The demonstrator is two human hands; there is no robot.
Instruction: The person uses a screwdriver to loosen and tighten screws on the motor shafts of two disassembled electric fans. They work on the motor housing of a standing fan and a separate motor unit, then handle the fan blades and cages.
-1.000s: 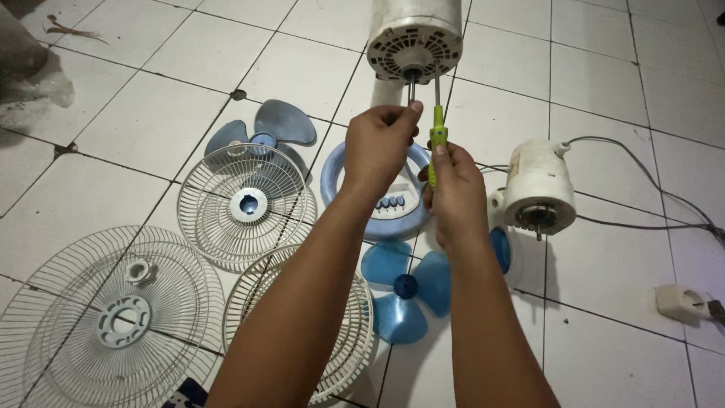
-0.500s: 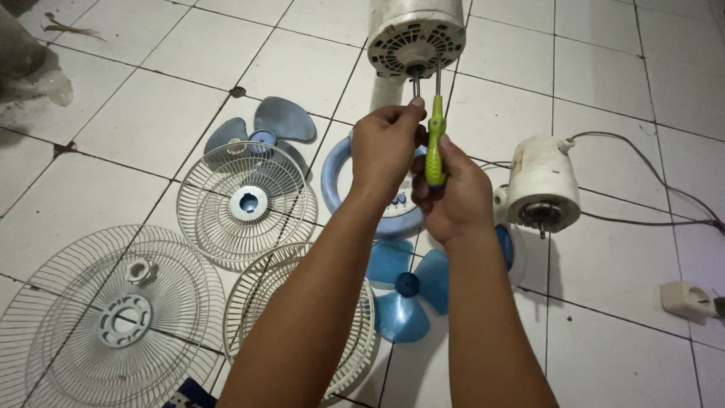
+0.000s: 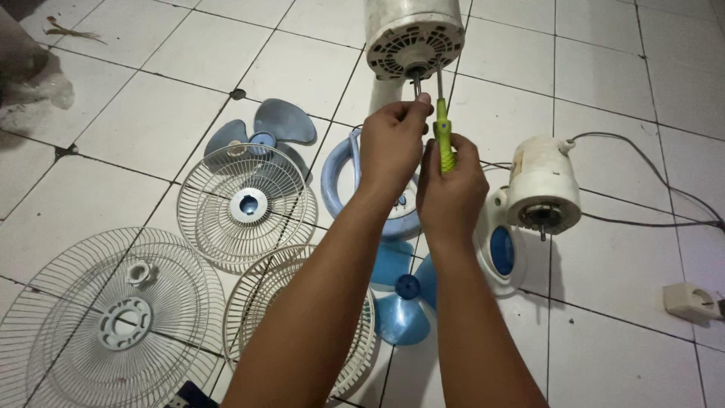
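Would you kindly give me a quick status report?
Left hand pinching white fan motor's metal shaft. Right hand gripping green-handled screwdriver, tip at motor face. Nothing blocking.

Far: motor (image 3: 414, 34) stands behind both hands.
Left: three grilles (image 3: 245, 202) on the floor (image 3: 113, 128).
Right: second motor (image 3: 541, 193), then plug (image 3: 691, 301).
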